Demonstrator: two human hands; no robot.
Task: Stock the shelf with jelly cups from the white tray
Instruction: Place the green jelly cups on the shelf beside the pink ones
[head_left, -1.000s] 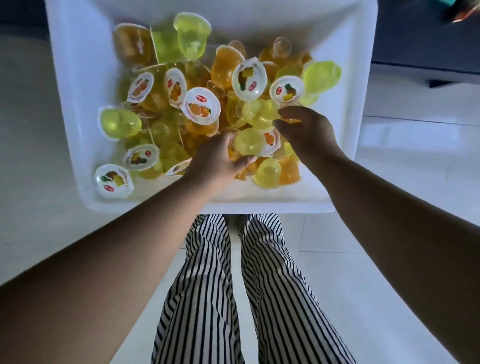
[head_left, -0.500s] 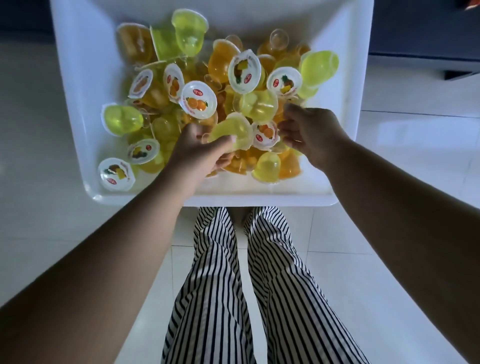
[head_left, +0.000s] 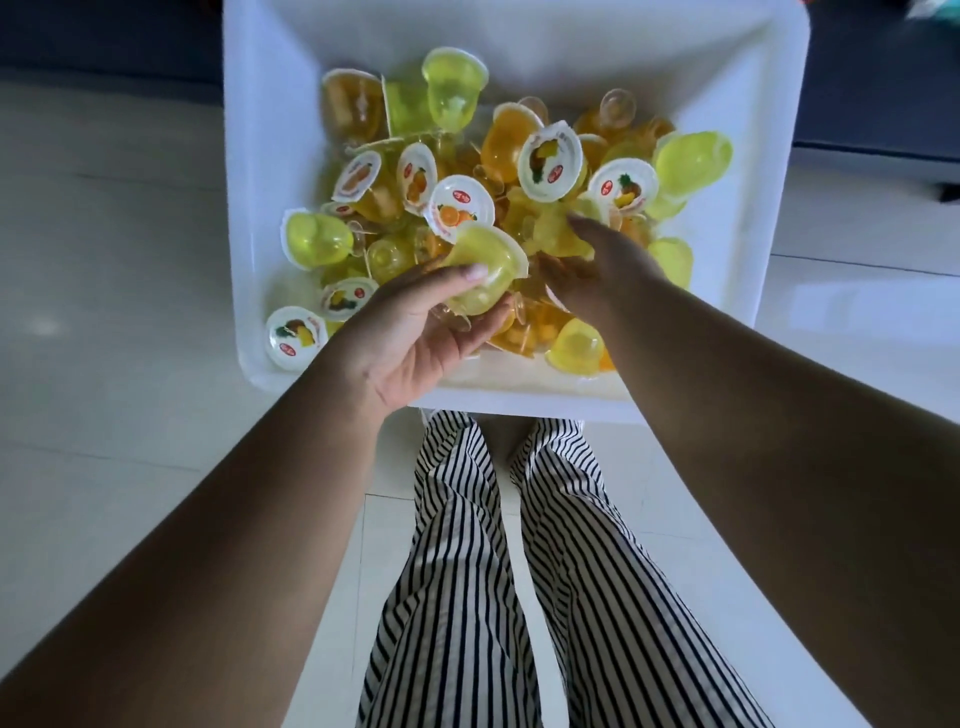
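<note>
Tray (head_left: 249, 218): white, on floor, heaped with yellow and orange jelly cups | Left hand (head_left: 415, 332): palm up over tray's near edge, fingers curled round a yellow cup (head_left: 483, 270) | Right hand (head_left: 602, 270): among the cups, blurred; grip cannot be told.

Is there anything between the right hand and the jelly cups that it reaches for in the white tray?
Nothing visible does. The right hand is already among the heaped jelly cups in the white tray, its fingers against them. The left hand grips a yellow jelly cup just beside it.
</note>
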